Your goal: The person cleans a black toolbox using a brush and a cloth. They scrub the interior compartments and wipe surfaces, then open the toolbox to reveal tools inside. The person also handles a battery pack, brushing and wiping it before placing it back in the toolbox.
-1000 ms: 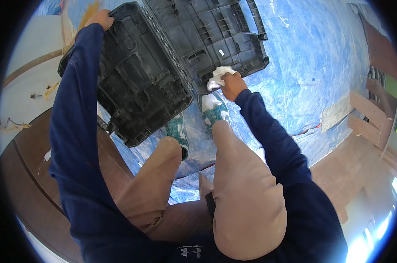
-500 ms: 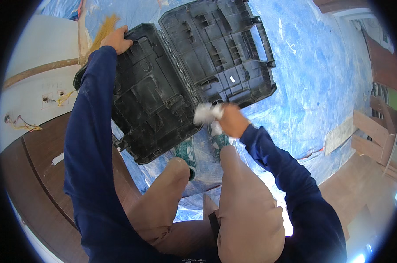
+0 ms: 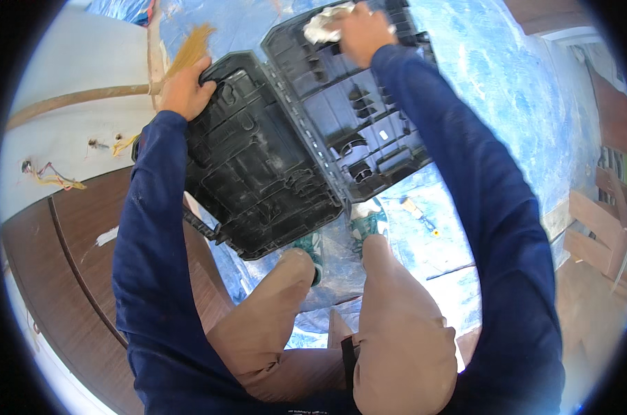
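Note:
An open black plastic case [image 3: 254, 159] with moulded compartments spans the space above my shoes, hinged down its middle. My left hand [image 3: 189, 93] is closed on the top edge of its left half, close to straw bristles [image 3: 192, 45]. My right hand [image 3: 365, 34] grips a crumpled white cloth [image 3: 317, 24] against the upper part of the right half [image 3: 355, 97], fingers partly hidden by it.
A blue sheet [image 3: 486, 83] covers the floor, with a small yellow-and-black tool [image 3: 417, 214] near my right shoe. At left are a brown wooden panel [image 3: 64, 270] and a white surface with loose wires [image 3: 57, 180]. Wooden pieces [image 3: 590, 235] stand at right.
My right hand with the cloth first dropped toward the case's lower edge, then moved up to its far part. The case and my left hand sit slightly lower and rightward in view.

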Demonstrator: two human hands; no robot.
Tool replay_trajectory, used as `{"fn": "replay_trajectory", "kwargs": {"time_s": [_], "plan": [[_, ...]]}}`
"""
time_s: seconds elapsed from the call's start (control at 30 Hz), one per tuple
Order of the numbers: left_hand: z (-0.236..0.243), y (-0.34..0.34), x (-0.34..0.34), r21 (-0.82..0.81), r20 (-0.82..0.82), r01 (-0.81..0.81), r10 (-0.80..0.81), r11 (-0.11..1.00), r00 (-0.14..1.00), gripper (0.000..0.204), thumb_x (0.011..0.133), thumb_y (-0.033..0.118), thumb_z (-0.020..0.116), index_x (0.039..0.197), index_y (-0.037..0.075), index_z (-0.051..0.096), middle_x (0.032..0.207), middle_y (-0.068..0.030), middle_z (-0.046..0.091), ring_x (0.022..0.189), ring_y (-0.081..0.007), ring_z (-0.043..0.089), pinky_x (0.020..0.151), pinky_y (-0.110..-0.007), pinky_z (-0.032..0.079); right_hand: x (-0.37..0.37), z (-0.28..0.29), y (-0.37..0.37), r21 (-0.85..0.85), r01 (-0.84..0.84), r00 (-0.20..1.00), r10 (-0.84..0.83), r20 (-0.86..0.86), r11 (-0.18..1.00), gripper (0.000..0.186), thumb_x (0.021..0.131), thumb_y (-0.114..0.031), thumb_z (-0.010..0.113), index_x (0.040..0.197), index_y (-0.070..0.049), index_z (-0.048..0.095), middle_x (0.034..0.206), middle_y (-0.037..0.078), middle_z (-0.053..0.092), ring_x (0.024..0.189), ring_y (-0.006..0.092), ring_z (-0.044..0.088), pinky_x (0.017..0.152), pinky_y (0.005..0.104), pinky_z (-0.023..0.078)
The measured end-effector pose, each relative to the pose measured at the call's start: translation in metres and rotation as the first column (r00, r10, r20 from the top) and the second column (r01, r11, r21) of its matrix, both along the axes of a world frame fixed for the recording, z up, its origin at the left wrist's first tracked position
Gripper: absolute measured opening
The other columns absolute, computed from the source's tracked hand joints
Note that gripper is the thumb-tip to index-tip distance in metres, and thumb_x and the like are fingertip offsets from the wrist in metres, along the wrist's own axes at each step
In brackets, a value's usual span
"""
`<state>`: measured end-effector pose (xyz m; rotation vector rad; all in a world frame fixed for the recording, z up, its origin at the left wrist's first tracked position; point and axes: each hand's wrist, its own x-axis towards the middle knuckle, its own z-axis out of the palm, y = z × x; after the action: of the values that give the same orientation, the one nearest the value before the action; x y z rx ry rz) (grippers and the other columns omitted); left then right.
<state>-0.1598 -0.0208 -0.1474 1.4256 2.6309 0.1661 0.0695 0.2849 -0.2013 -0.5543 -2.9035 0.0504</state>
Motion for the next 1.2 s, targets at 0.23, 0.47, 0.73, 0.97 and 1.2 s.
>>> {"fn": "replay_trajectory", "kwargs": {"time_s": [0.23, 0.47, 0.73, 0.97, 1.2], "plan": [[-0.015, 0.020, -0.005, 0.060, 0.033, 0.073, -0.075, 0.996, 0.997, 0.051, 0.095, 0.037, 0.055, 0.136, 0.007, 0.059, 0.126, -0.0214, 0.066, 0.119, -0.0391, 0.060, 0.104, -0.043, 0.044, 0.024, -0.042, 0.012, -0.104, -0.023, 0.959, -0.008, -0.284, 0.994, 0.043, 0.086, -0.015, 0.062, 0.121, -0.035, 0.074, 0.118, 0.010, 0.072, 0.113, 0.0378, 0.063, 0.100, 0.0543, 0.051], [-0.011, 0.025, -0.002, -0.013, -0.069, 0.138, -0.138, 0.990, 0.988, 0.051, 0.103, 0.045, 0.053, 0.136, 0.008, 0.060, 0.152, -0.0224, 0.042, 0.141, -0.0389, 0.038, 0.120, -0.043, 0.028, 0.091, 0.060, -0.138, -0.272, -0.340, 0.887, 0.210, -0.411, 0.901, 0.043, 0.077, -0.001, 0.070, 0.119, -0.007, 0.071, 0.115, 0.011, 0.070, 0.105, 0.0332, 0.060, 0.094, 0.0434, 0.049], [-0.021, 0.026, -0.004, 0.115, -0.108, 0.167, -0.154, 0.979, 0.982, 0.050, 0.106, 0.042, 0.046, 0.127, 0.001, 0.066, 0.158, -0.0218, 0.040, 0.149, -0.0382, 0.032, 0.125, -0.043, 0.022, 0.092, -0.054, -0.256, -0.339, -0.272, 0.962, 0.247, -0.116, 0.901, 0.017, 0.078, -0.010, 0.064, 0.091, -0.004, 0.072, 0.110, 0.013, 0.061, 0.108, 0.0316, 0.055, 0.091, 0.0445, 0.046], [-0.030, 0.011, -0.025, 0.080, -0.290, 0.368, -0.331, 0.926, 0.898, 0.038, 0.104, 0.035, 0.049, 0.118, 0.006, 0.069, 0.133, -0.0199, 0.061, 0.135, -0.0410, 0.045, 0.117, -0.048, 0.033, 0.059, -0.017, -0.242, -0.251, -0.384, 0.826, 0.452, 0.337, 0.889, 0.017, 0.083, -0.013, 0.064, 0.091, -0.007, 0.076, 0.112, 0.012, 0.065, 0.108, 0.0319, 0.058, 0.092, 0.0438, 0.047], [0.011, 0.039, 0.018, -0.014, 0.056, 0.121, -0.120, 0.993, 0.991, 0.042, 0.100, 0.038, 0.058, 0.126, 0.007, 0.068, 0.144, -0.0208, 0.056, 0.144, -0.0393, 0.039, 0.121, -0.049, 0.029, 0.094, -0.007, -0.223, -0.450, -0.253, 0.889, 0.390, 0.242, 0.856, 0.019, 0.081, -0.008, 0.063, 0.096, -0.006, 0.074, 0.114, 0.013, 0.065, 0.111, 0.0354, 0.058, 0.090, 0.0491, 0.047]]}}
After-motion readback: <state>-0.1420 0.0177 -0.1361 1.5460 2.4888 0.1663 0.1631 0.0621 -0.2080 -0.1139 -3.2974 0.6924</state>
